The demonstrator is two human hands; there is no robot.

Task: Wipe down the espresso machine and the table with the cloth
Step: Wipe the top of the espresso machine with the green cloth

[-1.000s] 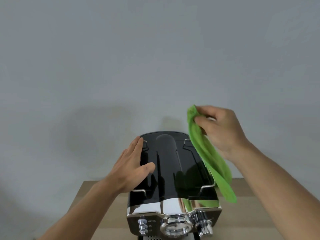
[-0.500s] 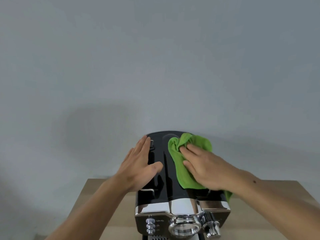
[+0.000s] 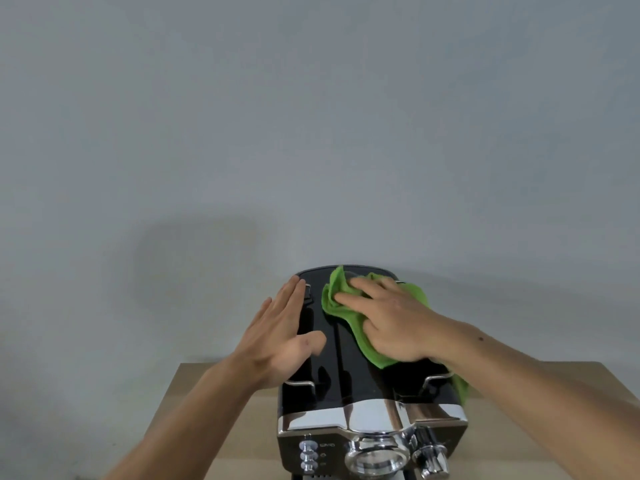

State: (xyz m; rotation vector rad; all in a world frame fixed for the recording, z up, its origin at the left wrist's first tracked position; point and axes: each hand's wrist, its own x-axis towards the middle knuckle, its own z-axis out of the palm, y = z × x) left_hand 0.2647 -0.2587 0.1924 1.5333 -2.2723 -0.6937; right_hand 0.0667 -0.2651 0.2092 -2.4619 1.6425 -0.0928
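My right hand (image 3: 388, 323) and left hand (image 3: 280, 337) are both on top of the espresso machine (image 3: 346, 375).
My right hand presses the green cloth (image 3: 341, 296) with flat, spread fingers onto the far right of the glossy black top. My left lies open, fingers straight, along the top's left edge. The machine stands on the wooden tabletop (image 3: 214, 410), chrome front and knobs facing me, long axis running away toward the grey wall (image 3: 311, 133).

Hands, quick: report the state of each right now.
Left hand: open, flat on the espresso machine top.
Right hand: open, pressing the green cloth onto it.
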